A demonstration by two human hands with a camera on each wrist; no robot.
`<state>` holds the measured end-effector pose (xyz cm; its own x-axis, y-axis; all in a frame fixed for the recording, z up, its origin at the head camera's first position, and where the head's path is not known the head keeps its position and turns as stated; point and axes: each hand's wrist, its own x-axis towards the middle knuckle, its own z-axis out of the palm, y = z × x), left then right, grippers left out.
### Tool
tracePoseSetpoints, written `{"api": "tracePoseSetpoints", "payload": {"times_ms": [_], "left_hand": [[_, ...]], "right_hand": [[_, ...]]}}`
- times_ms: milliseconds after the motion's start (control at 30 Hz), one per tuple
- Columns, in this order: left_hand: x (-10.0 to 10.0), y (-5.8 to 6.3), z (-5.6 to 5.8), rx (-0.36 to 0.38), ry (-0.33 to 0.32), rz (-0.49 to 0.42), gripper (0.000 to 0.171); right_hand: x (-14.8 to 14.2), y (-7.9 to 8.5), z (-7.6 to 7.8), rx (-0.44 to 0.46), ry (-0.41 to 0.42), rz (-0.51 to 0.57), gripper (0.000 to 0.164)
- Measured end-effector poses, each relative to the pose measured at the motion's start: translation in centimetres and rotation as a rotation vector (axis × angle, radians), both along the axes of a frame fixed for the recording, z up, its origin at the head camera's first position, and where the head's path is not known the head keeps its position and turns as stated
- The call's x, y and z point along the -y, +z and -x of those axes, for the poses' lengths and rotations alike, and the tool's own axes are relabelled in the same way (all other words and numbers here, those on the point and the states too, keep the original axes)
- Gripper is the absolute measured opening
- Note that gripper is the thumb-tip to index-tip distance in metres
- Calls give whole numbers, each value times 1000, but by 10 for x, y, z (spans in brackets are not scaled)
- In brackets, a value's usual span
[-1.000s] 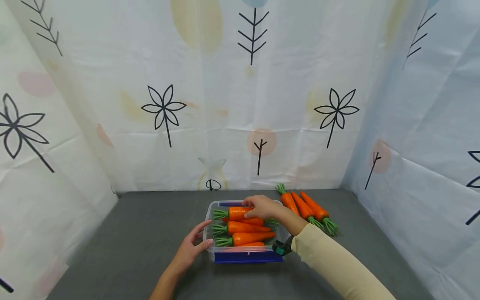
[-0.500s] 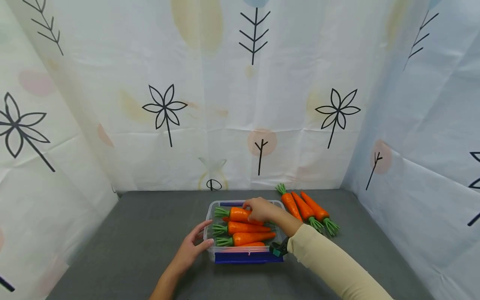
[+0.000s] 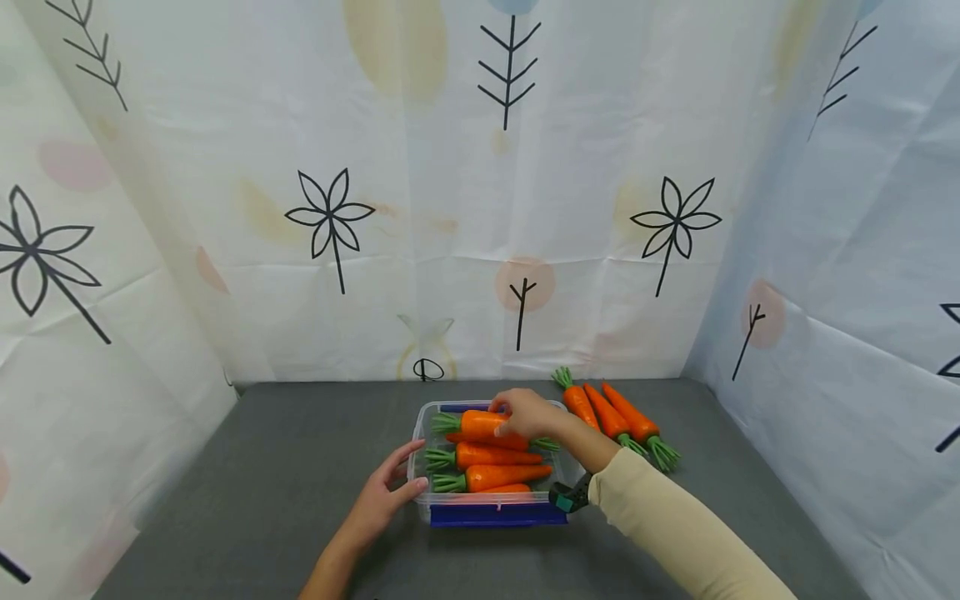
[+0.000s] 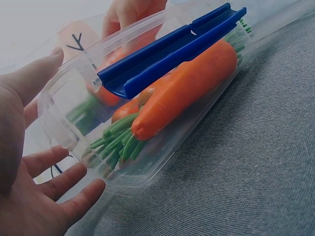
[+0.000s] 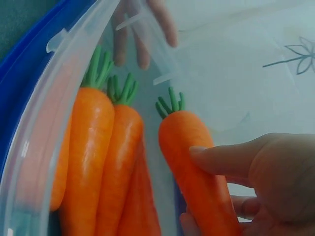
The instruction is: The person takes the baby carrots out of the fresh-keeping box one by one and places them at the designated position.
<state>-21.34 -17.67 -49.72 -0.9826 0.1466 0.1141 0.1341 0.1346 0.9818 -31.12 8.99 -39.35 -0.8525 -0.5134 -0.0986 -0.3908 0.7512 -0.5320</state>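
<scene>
My right hand [image 3: 528,414] pinches an orange carrot [image 5: 184,140] with a green top, thumb on one side and fingers curled underneath. That carrot lies crosswise at the far side of a clear plastic container [image 3: 487,498], its leafy end pointing left. Below it in the container lie several more carrots [image 3: 491,456], side by side with tops mostly to the left. At the container's left wall is my left hand [image 3: 375,497], thumb by the rim and fingers spread, fairly straight, along the outside. A blue latch [image 4: 167,54] sticks out from the near side.
Three carrots [image 3: 613,422] lie on the grey table surface [image 3: 315,450] to the right of the container, partly behind the right forearm. A printed white cloth [image 3: 450,208] hangs around the back and sides of the table.
The carrot in my right hand has shifted slightly to the right, and the hand dipped a little, then rose again. My left hand has stayed at the container's left wall.
</scene>
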Motion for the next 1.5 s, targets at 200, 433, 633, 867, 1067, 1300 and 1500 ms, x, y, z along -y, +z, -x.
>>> {"api": "tracePoseSetpoints", "payload": {"times_ms": [200, 433, 633, 867, 1067, 1300, 1500], "left_hand": [[0, -1, -1, 0, 1, -2, 53], [-1, 3, -1, -9, 0, -10, 53], [0, 2, -1, -17, 4, 7, 53], [0, 1, 1, -3, 5, 5, 53], [1, 2, 0, -7, 8, 3, 53], [1, 2, -1, -5, 10, -6, 52], [0, 1, -1, -19, -6, 4, 53]], "right_hand": [[-16, 9, -3, -15, -11, 109, 33], [-44, 14, 4, 1, -46, 294, 36], [-67, 16, 8, -35, -134, 400, 39], [-96, 5, 16, -188, -297, 429, 42], [-124, -10, 23, -243, -406, 421, 44], [-151, -23, 25, -283, -558, 383, 42], [-174, -40, 22, -289, -667, 326, 43]]}}
